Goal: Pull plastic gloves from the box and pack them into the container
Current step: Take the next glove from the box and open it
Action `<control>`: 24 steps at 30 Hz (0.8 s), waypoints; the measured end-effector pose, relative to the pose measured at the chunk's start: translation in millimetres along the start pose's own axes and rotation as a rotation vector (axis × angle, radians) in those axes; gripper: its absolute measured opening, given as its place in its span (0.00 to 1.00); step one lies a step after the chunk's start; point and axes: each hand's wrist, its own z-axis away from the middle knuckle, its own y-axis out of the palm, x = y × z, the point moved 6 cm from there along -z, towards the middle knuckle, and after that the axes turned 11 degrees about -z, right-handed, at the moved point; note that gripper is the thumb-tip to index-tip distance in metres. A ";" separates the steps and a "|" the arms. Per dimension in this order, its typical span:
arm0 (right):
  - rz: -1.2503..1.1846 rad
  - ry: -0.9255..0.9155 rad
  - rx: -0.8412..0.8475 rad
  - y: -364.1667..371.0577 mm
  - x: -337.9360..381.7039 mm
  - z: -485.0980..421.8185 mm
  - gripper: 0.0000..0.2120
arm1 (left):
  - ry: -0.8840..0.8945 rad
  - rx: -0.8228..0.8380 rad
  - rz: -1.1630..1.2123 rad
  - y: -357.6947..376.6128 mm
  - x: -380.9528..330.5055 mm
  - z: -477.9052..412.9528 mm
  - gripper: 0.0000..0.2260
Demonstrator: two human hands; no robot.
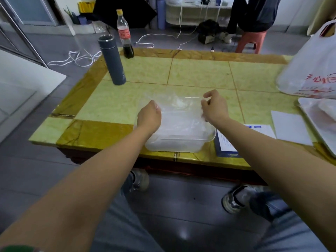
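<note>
Fingers of left hand (149,115) and right hand (215,106) pinch crinkled clear glove (177,105) over translucent container (181,145)

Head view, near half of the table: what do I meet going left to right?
left hand → clear plastic container → right hand → blue-and-white box → white sheet → tray

thermos (112,60): dark grey, upright on the counter (200,73), up-left of the fingers (211,94)
soda bottle (124,33): just past the thermos, nearly empty
plastic bag (309,70): white, way off right
</note>
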 end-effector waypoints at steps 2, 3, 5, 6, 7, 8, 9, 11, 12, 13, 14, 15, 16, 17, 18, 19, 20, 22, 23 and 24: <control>0.027 -0.124 -0.106 -9.6 6.4 -1.9 0.11 | 0.056 0.015 -0.061 5.1 -7.1 -1.4 0.11; 0.020 -0.205 -0.141 -11.8 14.7 0.1 0.11 | 0.073 0.015 -0.079 7.0 -9.1 -2.0 0.10; -0.033 -0.289 -0.131 -8.3 27.7 3.0 0.11 | 0.080 0.016 -0.078 10.3 -13.9 -2.6 0.10; -0.066 -0.270 -0.077 -1.7 30.5 3.4 0.11 | 0.069 0.025 -0.072 12.6 -15.5 -2.8 0.09; -0.084 -0.209 0.018 8.6 30.2 3.7 0.10 | 0.056 0.035 -0.058 14.8 -16.0 -3.1 0.09; -0.083 -0.108 0.141 21.7 25.6 4.5 0.09 | 0.032 0.057 -0.045 15.3 -15.9 -2.2 0.10; -0.077 0.014 0.262 35.4 17.5 6.7 0.08 | 0.007 0.084 -0.043 15.2 -14.6 -1.8 0.12; -0.072 0.192 0.385 54.7 4.5 14.4 0.11 | -0.042 0.136 -0.063 11.7 -12.2 -2.2 0.18; -0.063 0.224 0.395 60.9 1.7 15.8 0.12 | -0.058 0.131 -0.074 6.2 -12.5 -2.8 0.20; -0.047 0.246 0.399 65.1 -0.6 16.6 0.13 | -0.052 0.092 -0.100 -2.4 -16.1 -2.2 0.22; -0.023 0.274 0.412 69.0 -2.6 17.6 0.12 | -0.022 0.017 -0.163 -14.0 -22.3 -0.9 0.23; 0.003 0.302 0.431 72.1 -3.7 18.1 0.12 | 0.027 -0.098 -0.265 -27.7 -30.2 0.3 0.24; 0.026 0.319 0.451 74.1 -3.6 18.3 0.12 | 0.092 -0.238 -0.362 -42.4 -41.0 3.4 0.23; 0.043 0.329 0.468 76.2 -3.2 18.1 0.12 | 0.166 -0.360 -0.418 -55.6 -52.8 7.9 0.22; 0.055 0.336 0.476 77.4 -3.4 17.9 0.12 | 0.231 -0.410 -0.419 -63.5 -64.1 11.5 0.20; 0.044 0.355 0.482 78.4 -4.8 17.6 0.13 | 0.272 -0.361 -0.377 -62.8 -71.6 11.7 0.16; 0.004 0.393 0.487 78.9 -7.5 18.5 0.14 | 0.279 -0.215 -0.323 -54.9 -76.0 10.1 0.12; -0.029 0.461 0.525 80.5 -13.1 20.1 0.16 | 0.200 0.241 -0.318 -19.0 -73.3 7.8 0.11; 0.011 0.487 0.577 81.8 -15.9 21.9 0.17 | 0.134 0.458 -0.322 1.1 -65.5 9.2 0.13; 0.081 0.509 0.644 84.4 -17.8 25.2 0.18 | 0.067 0.628 -0.312 16.3 -54.6 11.3 0.15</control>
